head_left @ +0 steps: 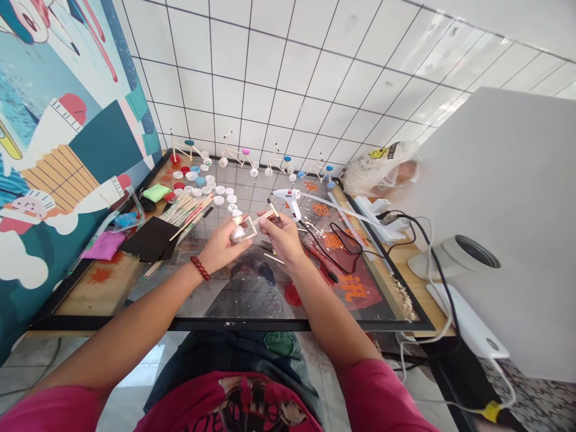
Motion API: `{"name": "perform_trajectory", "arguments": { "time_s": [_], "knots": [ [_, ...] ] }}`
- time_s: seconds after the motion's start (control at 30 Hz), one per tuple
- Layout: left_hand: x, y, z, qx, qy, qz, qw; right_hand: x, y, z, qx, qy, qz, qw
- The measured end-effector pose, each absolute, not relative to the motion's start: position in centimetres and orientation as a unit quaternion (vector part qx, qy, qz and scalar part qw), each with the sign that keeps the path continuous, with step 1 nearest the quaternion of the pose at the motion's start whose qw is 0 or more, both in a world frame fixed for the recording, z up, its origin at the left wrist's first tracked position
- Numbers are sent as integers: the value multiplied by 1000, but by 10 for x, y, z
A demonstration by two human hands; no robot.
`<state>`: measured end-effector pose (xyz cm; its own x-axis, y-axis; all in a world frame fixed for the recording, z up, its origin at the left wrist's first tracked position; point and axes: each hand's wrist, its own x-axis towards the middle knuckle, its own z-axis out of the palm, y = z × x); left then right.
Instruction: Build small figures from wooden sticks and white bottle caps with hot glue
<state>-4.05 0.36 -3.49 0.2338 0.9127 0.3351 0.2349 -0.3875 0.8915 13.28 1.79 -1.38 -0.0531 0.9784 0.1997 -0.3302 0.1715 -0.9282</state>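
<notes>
Above the middle of the glass-topped table, my left hand pinches a small frame of pale wooden sticks. A whitish rounded piece shows against its fingers; I cannot make out what it is. My right hand is closed on the other side of the same frame, where a short stick with black ends juts up. Just beyond the right hand a white glue gun lies on the table. Several bottle caps lie beyond my left hand.
Along the back stand several small stick-and-cap bicycle models. Loose wooden sticks and black sheets lie on the left. The glue gun's black cable loops rightward to a power strip. Red-handled pliers lie nearby.
</notes>
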Motion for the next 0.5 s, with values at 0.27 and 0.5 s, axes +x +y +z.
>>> {"name": "perform_trajectory", "arguments": {
  "time_s": [0.27,0.5],
  "knots": [
    [-38,-2,-23,588,330,421,607,135,19,-14,-337,-501,505,617],
    [-33,3,-28,462,318,427,709,133,19,-13,-357,-520,480,609]
  ]
}}
